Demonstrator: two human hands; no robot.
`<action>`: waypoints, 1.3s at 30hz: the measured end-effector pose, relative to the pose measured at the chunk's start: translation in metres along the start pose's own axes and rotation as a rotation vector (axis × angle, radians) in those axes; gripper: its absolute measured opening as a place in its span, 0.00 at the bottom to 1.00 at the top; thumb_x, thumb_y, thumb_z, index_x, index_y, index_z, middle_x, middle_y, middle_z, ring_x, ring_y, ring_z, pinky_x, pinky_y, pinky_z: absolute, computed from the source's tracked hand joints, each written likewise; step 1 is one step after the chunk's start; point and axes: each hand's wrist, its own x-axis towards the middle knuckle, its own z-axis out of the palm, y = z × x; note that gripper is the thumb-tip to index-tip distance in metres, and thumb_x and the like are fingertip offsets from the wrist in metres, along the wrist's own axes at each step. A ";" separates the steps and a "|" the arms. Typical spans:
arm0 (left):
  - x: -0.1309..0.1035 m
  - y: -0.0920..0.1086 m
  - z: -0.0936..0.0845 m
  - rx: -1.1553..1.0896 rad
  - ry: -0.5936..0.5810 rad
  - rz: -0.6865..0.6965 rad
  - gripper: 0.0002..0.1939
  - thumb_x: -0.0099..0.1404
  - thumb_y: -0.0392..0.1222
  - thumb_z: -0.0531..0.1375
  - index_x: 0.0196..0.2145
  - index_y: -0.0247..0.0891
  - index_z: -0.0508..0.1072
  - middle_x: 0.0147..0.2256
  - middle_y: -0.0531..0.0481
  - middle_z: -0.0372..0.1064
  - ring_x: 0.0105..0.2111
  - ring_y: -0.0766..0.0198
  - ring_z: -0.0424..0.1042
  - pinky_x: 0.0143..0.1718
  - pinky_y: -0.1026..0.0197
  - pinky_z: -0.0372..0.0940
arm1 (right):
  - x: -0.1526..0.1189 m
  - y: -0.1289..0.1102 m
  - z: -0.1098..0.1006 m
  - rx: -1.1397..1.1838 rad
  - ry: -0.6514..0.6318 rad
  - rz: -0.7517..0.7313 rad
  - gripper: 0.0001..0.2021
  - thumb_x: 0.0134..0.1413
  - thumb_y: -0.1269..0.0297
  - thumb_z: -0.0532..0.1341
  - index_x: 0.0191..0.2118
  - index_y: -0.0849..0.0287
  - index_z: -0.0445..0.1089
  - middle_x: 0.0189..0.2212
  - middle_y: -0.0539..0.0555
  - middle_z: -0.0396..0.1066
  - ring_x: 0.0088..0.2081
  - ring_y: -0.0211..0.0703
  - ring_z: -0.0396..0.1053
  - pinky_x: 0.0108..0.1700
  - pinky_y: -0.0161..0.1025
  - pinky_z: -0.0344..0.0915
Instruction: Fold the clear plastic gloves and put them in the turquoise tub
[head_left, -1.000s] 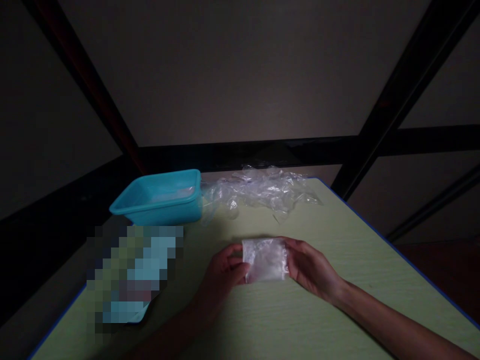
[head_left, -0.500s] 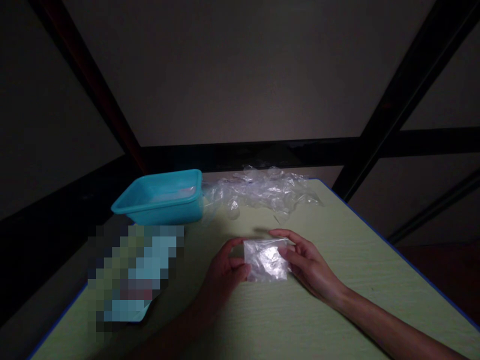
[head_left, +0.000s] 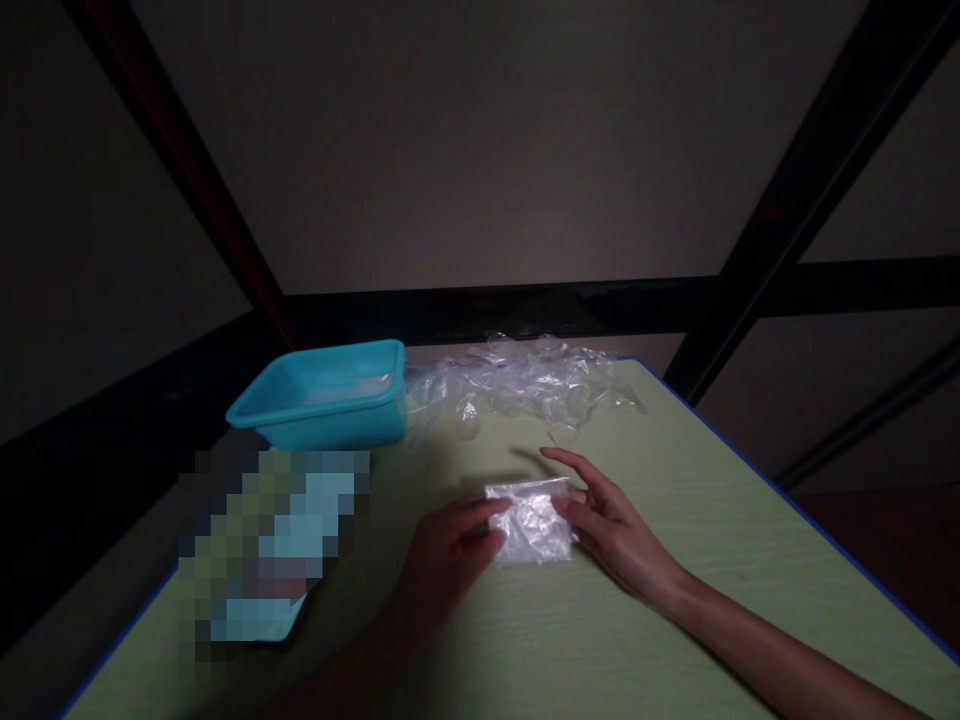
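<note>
A small folded square of thin clear plastic (head_left: 531, 535) lies between my hands, shining where light strikes it. My left hand (head_left: 454, 550) is at its left side, with the forefinger and thumb overlapping the front face; its other fingers are mostly hidden. On the right edge, my right hand (head_left: 607, 525) has its thumb over the plastic and some fingers behind it. That hand's forefinger reaches out beyond the top edge, away from the plastic.
A turquoise plastic basin (head_left: 330, 425) stands at the back left with something pale inside. Beside it spreads a heap of crumpled clear plastic (head_left: 525, 385) with rounded, finger-like ends. A pixelated flat object (head_left: 285, 550) lies at the left. The pale green table (head_left: 720, 640) has blue edging.
My left forefinger has come down from the top corner onto the plastic's front face. My right forefinger has lifted slightly away. The plastic has shifted a little left.
</note>
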 end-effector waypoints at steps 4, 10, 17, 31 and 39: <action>0.002 -0.005 -0.001 -0.021 0.021 -0.081 0.16 0.46 0.37 0.62 0.35 0.35 0.79 0.28 0.49 0.75 0.28 0.60 0.70 0.29 0.65 0.63 | -0.002 -0.004 0.001 -0.033 -0.067 -0.049 0.29 0.49 0.61 0.64 0.56 0.51 0.55 0.23 0.45 0.65 0.23 0.33 0.60 0.25 0.30 0.55; 0.003 -0.008 -0.002 -0.077 0.008 -0.123 0.18 0.45 0.37 0.62 0.37 0.32 0.78 0.24 0.50 0.75 0.28 0.59 0.71 0.30 0.64 0.63 | -0.001 -0.004 0.000 -0.118 -0.181 -0.151 0.18 0.45 0.68 0.66 0.44 0.51 0.68 0.35 0.49 0.68 0.32 0.35 0.65 0.32 0.31 0.61; 0.002 -0.005 0.000 -0.122 -0.042 -0.108 0.20 0.44 0.37 0.61 0.37 0.31 0.78 0.25 0.48 0.76 0.30 0.58 0.73 0.29 0.64 0.64 | 0.000 0.002 -0.005 -0.293 -0.181 -0.128 0.10 0.43 0.67 0.66 0.36 0.57 0.75 0.30 0.50 0.70 0.23 0.30 0.56 0.22 0.29 0.52; -0.001 0.000 0.000 -0.188 -0.055 -0.183 0.25 0.43 0.37 0.63 0.43 0.29 0.75 0.19 0.55 0.72 0.22 0.68 0.68 0.24 0.69 0.60 | -0.003 -0.008 0.000 -0.263 -0.192 -0.051 0.26 0.41 0.73 0.65 0.51 0.59 0.68 0.17 0.42 0.54 0.17 0.26 0.42 0.18 0.28 0.43; -0.003 0.002 0.000 -0.206 -0.047 -0.156 0.26 0.43 0.36 0.64 0.43 0.30 0.75 0.19 0.56 0.72 0.23 0.66 0.69 0.26 0.68 0.62 | -0.005 -0.009 -0.004 -0.289 -0.208 -0.091 0.31 0.43 0.73 0.64 0.56 0.56 0.62 0.21 0.44 0.60 0.17 0.26 0.42 0.17 0.28 0.39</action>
